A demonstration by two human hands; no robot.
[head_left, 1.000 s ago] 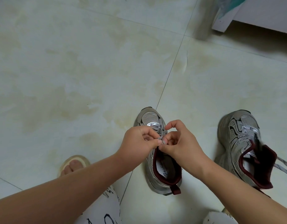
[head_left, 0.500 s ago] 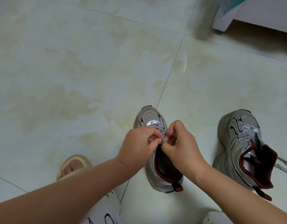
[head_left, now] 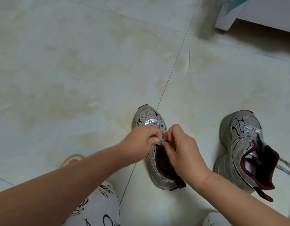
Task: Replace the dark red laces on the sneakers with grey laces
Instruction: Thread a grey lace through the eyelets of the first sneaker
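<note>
A sandalled foot (head_left: pixel 71 160) is seen at 8 o'clock on the tiled floor (head_left: pixel 75 79). At centre, the left hand (head_left: pixel 139 141) and right hand (head_left: pixel 181 149) are met over the tongue of the nearer sneaker (head_left: pixel 150 118); a grey lace (head_left: pixel 160 141) end is pinched between the curled fingers (head_left: pixel 157 141) of both, just above the dark red collar. At 3 o'clock the second sneaker (head_left: pixel 243 141) is stood well apart, its loose grey lace (head_left: pixel 286 168) trailed on the floor.

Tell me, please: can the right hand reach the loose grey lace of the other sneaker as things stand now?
Probably yes, but not at once. The right hand is pinching the lace on the middle sneaker. Nothing lies between it and the loose grey lace by the right sneaker.
</note>
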